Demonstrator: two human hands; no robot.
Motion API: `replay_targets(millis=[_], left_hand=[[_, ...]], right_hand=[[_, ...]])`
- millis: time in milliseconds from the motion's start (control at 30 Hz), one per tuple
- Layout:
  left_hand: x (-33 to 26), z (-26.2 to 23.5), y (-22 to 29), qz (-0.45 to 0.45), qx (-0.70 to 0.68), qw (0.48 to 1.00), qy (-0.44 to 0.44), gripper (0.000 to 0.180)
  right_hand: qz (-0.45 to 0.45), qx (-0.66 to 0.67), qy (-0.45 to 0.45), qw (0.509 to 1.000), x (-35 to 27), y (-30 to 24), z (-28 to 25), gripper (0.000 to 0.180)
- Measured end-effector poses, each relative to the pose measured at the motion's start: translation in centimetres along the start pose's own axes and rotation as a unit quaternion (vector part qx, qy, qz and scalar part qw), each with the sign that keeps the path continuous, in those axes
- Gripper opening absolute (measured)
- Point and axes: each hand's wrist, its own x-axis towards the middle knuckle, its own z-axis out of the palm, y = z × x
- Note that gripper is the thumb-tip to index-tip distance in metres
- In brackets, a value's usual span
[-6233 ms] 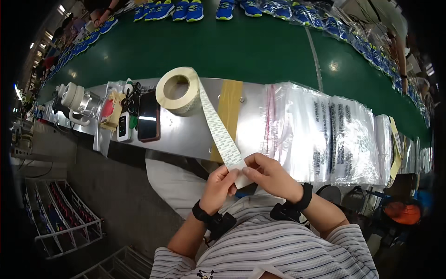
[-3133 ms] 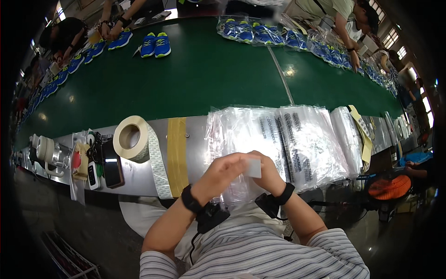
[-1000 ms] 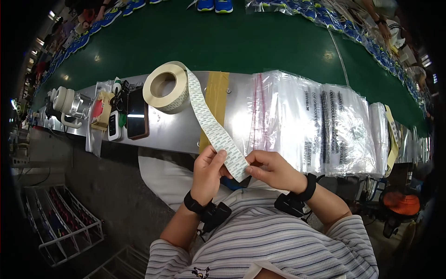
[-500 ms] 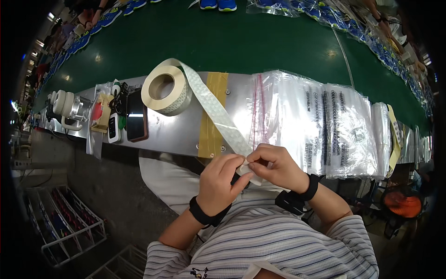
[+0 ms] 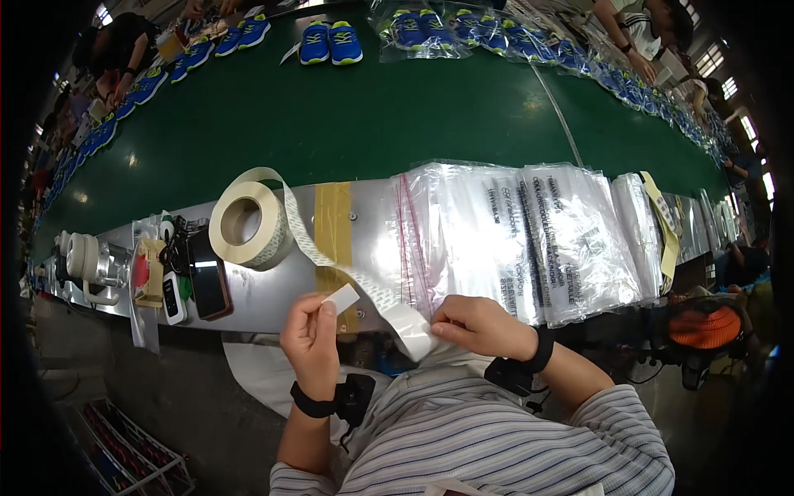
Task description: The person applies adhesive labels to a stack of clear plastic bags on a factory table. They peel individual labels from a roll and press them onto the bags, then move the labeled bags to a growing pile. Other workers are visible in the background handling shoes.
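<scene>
- Label roll [image 5: 271,231]: lay on its side on the metal counter [image 5: 277,298]; used as reference below.
- Strip [image 5: 403,321]: ran off the roll, slack and twisted, toward the person and to the roll's right, past the counter edge.
- Left hand [image 5: 313,337]: nearer the person than the roll, slightly right of it; pinched a small white label [image 5: 341,298], which stood apart from the strip.
- Right hand [image 5: 480,324]: well right of the roll; fingers gripped the strip's free end.
- Tan tape band [image 5: 333,223]: crossed the counter just right of the roll, strip passing over it.
- Clear plastic bags [image 5: 488,240]: flat pile, farther right of the roll.
- Phone [image 5: 209,277]: near the roll, left and toward the person.
- Blue shoes [image 5: 331,43]: beyond the roll, across the green belt [image 5: 397,116].
</scene>
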Motion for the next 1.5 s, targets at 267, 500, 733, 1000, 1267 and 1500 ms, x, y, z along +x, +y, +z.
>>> replay_targets(millis=[267, 500, 733, 1000, 1267, 1500], left_hand=[[-0.9, 4.7, -2.3, 0.235, 0.433, 0.807, -0.326, 0.060], [-2.2, 2.4, -4.1, 0.204, 0.418, 0.817, -0.341, 0.076], [-1.3, 2.5, -3.2, 0.153, 0.383, 0.827, -0.382, 0.079], [-0.5, 3.2, -4.8, 0.210, 0.461, 0.797, -0.330, 0.082], [0.7, 2.8, -2.7, 0.145, 0.402, 0.843, -0.327, 0.060], [4.3, 10.4, -2.6, -0.125, -0.154, 0.855, -0.479, 0.042]], right_hand=[[0.104, -0.320, 0.194, 0.922, 3.2, 3.0, 0.6, 0.042], [0.104, -0.274, 0.200, 0.935, 3.2, 4.8, 0.8, 0.019], [0.039, -0.339, 0.235, 0.910, 3.9, 2.5, 1.1, 0.025], [0.090, -0.337, 0.199, 0.916, 5.4, 4.4, 1.8, 0.025], [0.107, -0.135, 0.255, 0.952, 1.1, 4.8, -1.5, 0.016], [-0.065, 0.023, 0.224, 0.972, 2.4, 6.5, 0.2, 0.008]])
